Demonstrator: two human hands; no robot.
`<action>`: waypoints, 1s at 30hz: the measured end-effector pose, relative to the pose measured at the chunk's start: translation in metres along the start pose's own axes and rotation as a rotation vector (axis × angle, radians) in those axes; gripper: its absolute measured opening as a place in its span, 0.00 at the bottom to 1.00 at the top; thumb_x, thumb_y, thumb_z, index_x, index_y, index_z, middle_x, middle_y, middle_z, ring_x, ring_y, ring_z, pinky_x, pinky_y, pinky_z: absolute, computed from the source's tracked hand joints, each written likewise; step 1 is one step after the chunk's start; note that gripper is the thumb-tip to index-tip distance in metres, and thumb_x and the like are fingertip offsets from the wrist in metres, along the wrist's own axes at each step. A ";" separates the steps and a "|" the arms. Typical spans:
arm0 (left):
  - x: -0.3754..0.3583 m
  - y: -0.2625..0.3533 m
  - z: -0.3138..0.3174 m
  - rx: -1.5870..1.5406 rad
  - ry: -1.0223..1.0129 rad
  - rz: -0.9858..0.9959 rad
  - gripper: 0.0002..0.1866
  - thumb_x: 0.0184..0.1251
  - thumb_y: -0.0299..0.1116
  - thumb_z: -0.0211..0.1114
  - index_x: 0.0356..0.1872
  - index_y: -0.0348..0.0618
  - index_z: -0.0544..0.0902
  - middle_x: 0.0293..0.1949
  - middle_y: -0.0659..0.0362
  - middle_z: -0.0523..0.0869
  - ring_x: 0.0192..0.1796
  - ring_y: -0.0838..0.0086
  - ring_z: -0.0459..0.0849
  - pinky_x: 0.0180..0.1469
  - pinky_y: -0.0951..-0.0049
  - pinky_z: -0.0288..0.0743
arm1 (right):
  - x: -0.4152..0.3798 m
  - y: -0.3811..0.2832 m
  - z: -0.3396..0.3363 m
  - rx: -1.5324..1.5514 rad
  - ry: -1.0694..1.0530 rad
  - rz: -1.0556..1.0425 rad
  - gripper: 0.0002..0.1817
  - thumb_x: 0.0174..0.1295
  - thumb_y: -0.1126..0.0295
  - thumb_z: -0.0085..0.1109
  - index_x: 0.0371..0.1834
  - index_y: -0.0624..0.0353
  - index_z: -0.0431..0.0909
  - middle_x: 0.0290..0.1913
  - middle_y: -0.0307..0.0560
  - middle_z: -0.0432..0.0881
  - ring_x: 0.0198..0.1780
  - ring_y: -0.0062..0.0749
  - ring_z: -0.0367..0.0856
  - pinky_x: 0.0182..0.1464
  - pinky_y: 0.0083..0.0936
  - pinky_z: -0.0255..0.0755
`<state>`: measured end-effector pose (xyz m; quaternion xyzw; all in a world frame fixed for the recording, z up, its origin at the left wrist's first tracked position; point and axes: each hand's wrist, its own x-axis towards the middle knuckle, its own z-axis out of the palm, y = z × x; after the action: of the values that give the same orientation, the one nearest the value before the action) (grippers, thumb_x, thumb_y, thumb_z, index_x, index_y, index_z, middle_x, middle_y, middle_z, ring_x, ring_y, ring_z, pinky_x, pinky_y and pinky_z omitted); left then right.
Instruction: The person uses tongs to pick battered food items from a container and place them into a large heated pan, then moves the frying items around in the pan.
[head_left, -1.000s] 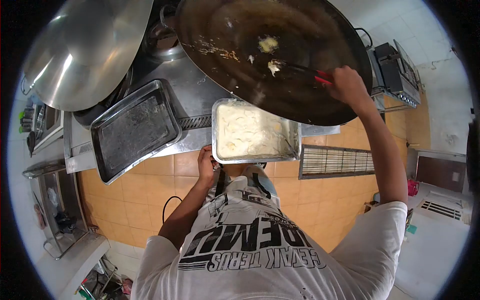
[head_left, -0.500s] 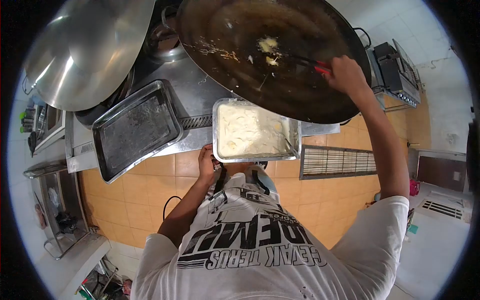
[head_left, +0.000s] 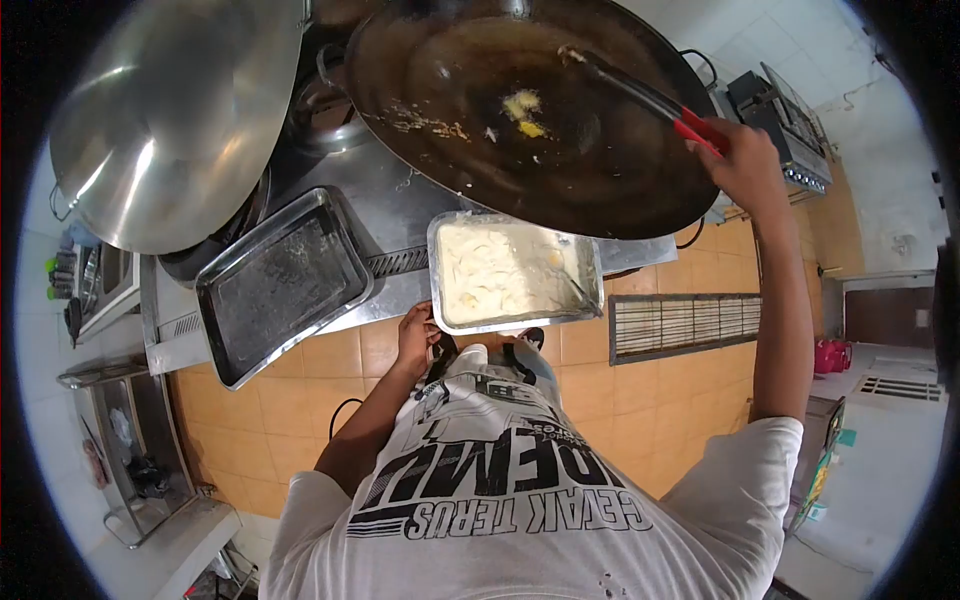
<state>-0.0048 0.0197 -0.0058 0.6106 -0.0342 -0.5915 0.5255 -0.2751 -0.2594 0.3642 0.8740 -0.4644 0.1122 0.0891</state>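
Note:
My right hand [head_left: 748,165] grips black tongs [head_left: 640,92] by their red handles. Their tips hang over the far part of a large dark wok [head_left: 620,190], apart from the food. Near the wok's middle lie small pale-yellow pieces of food [head_left: 522,108] in what looks like oil. At the near left corner of a metal tray [head_left: 432,290], my left hand [head_left: 416,335] has its fingers curled against the rim. Creamy pale batter [head_left: 490,275] fills that tray, and a thin utensil [head_left: 580,290] leans in its right side.
An oily dark metal tray [head_left: 285,285] sits on the steel counter [head_left: 390,200] to the left. Behind it is a big shiny metal pan or lid [head_left: 180,120]. A floor grate [head_left: 685,325] lies right of my body, and an oven-like appliance [head_left: 775,110] stands beyond the wok.
My right hand has moved right and slightly down, and the tongs' tips have lifted away from the food pieces toward the far side of the wok. My left hand stays by the tray corner.

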 end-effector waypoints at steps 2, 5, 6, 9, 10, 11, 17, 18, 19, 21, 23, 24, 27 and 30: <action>0.004 0.000 -0.004 -0.005 -0.013 -0.034 0.12 0.67 0.41 0.52 0.45 0.53 0.79 0.33 0.68 0.80 0.35 0.82 0.73 0.38 0.79 0.68 | -0.014 -0.004 -0.019 0.069 0.026 0.101 0.18 0.53 0.59 0.64 0.42 0.61 0.82 0.29 0.60 0.82 0.32 0.51 0.82 0.36 0.36 0.75; 0.009 0.001 -0.008 0.003 -0.012 -0.065 0.12 0.65 0.42 0.54 0.44 0.52 0.80 0.34 0.67 0.80 0.34 0.82 0.73 0.36 0.79 0.68 | -0.035 0.003 -0.020 0.181 0.080 0.194 0.19 0.53 0.59 0.64 0.42 0.63 0.82 0.28 0.60 0.82 0.31 0.51 0.82 0.34 0.35 0.74; 0.014 -0.001 -0.011 -0.002 -0.013 -0.078 0.12 0.65 0.42 0.55 0.44 0.52 0.80 0.34 0.67 0.80 0.34 0.81 0.73 0.36 0.79 0.68 | -0.042 0.009 -0.011 0.141 0.078 0.175 0.19 0.54 0.59 0.64 0.42 0.62 0.82 0.28 0.60 0.82 0.31 0.51 0.82 0.34 0.35 0.74; 0.019 -0.002 -0.014 0.011 -0.025 -0.097 0.13 0.63 0.42 0.54 0.43 0.52 0.80 0.34 0.67 0.79 0.33 0.81 0.72 0.37 0.78 0.68 | -0.062 0.024 0.030 0.057 0.037 0.146 0.17 0.54 0.60 0.64 0.41 0.61 0.82 0.28 0.60 0.81 0.30 0.51 0.82 0.33 0.36 0.74; 0.020 -0.002 -0.013 0.023 -0.033 -0.097 0.12 0.63 0.42 0.53 0.42 0.52 0.79 0.33 0.68 0.79 0.33 0.81 0.72 0.38 0.78 0.67 | -0.068 0.026 0.039 0.049 0.002 0.152 0.17 0.54 0.60 0.64 0.41 0.61 0.82 0.27 0.60 0.81 0.30 0.51 0.82 0.33 0.37 0.74; 0.020 -0.002 -0.013 0.033 -0.041 -0.098 0.11 0.63 0.42 0.51 0.42 0.53 0.78 0.32 0.69 0.79 0.33 0.81 0.72 0.39 0.78 0.66 | -0.072 0.029 0.045 0.039 -0.035 0.156 0.17 0.53 0.61 0.64 0.41 0.60 0.82 0.27 0.60 0.81 0.30 0.51 0.82 0.33 0.37 0.74; 0.021 -0.011 -0.016 -0.028 -0.070 -0.072 0.14 0.64 0.41 0.52 0.47 0.52 0.79 0.36 0.68 0.79 0.32 0.81 0.71 0.37 0.79 0.67 | -0.080 0.027 0.042 0.027 0.028 0.192 0.16 0.52 0.60 0.64 0.41 0.55 0.83 0.26 0.55 0.82 0.31 0.51 0.82 0.35 0.40 0.75; 0.021 -0.013 -0.017 -0.033 -0.072 -0.061 0.14 0.65 0.41 0.52 0.47 0.52 0.79 0.36 0.68 0.79 0.32 0.82 0.71 0.37 0.79 0.67 | -0.081 0.026 0.044 -0.005 0.001 0.170 0.16 0.52 0.59 0.64 0.42 0.54 0.83 0.26 0.54 0.82 0.31 0.51 0.82 0.36 0.40 0.76; 0.022 -0.014 -0.018 -0.037 -0.074 -0.049 0.14 0.65 0.41 0.52 0.47 0.53 0.79 0.36 0.68 0.79 0.32 0.82 0.71 0.37 0.80 0.67 | -0.081 0.025 0.044 0.020 0.021 0.181 0.16 0.52 0.59 0.64 0.42 0.54 0.83 0.26 0.54 0.82 0.31 0.51 0.82 0.36 0.40 0.76; 0.024 -0.015 -0.019 -0.059 -0.101 -0.026 0.14 0.65 0.41 0.52 0.48 0.53 0.79 0.35 0.68 0.78 0.33 0.82 0.71 0.36 0.80 0.66 | -0.081 0.021 0.042 0.066 0.057 0.198 0.16 0.52 0.59 0.63 0.42 0.55 0.83 0.26 0.54 0.82 0.31 0.51 0.82 0.36 0.41 0.76; 0.022 -0.020 -0.017 -0.076 -0.104 -0.017 0.14 0.66 0.41 0.51 0.48 0.53 0.78 0.36 0.68 0.78 0.33 0.82 0.71 0.35 0.80 0.66 | -0.080 0.021 0.039 0.021 0.036 0.167 0.16 0.52 0.59 0.63 0.42 0.54 0.83 0.26 0.54 0.82 0.31 0.51 0.82 0.36 0.41 0.76; 0.020 -0.019 -0.016 -0.076 -0.096 -0.015 0.14 0.66 0.41 0.51 0.48 0.54 0.78 0.36 0.68 0.77 0.33 0.82 0.71 0.35 0.80 0.66 | -0.080 0.019 0.037 0.000 0.026 0.154 0.16 0.52 0.59 0.63 0.42 0.54 0.83 0.26 0.54 0.82 0.31 0.51 0.82 0.36 0.41 0.76; 0.017 -0.016 -0.015 -0.103 -0.071 -0.033 0.13 0.66 0.41 0.51 0.48 0.55 0.78 0.36 0.68 0.77 0.33 0.81 0.71 0.34 0.80 0.65 | -0.080 0.009 0.030 0.055 0.088 0.190 0.17 0.52 0.59 0.63 0.42 0.55 0.82 0.26 0.54 0.82 0.31 0.51 0.82 0.37 0.41 0.76; 0.012 -0.014 -0.013 -0.139 -0.053 -0.067 0.12 0.67 0.40 0.51 0.47 0.55 0.78 0.35 0.68 0.76 0.33 0.81 0.71 0.34 0.80 0.66 | -0.088 0.016 0.034 -0.015 0.032 0.131 0.17 0.52 0.59 0.63 0.43 0.56 0.82 0.26 0.56 0.82 0.30 0.53 0.81 0.34 0.40 0.75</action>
<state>0.0004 0.0257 -0.0268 0.5576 0.0138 -0.6257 0.5453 -0.3323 -0.2078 0.3076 0.8391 -0.5199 0.1282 0.0957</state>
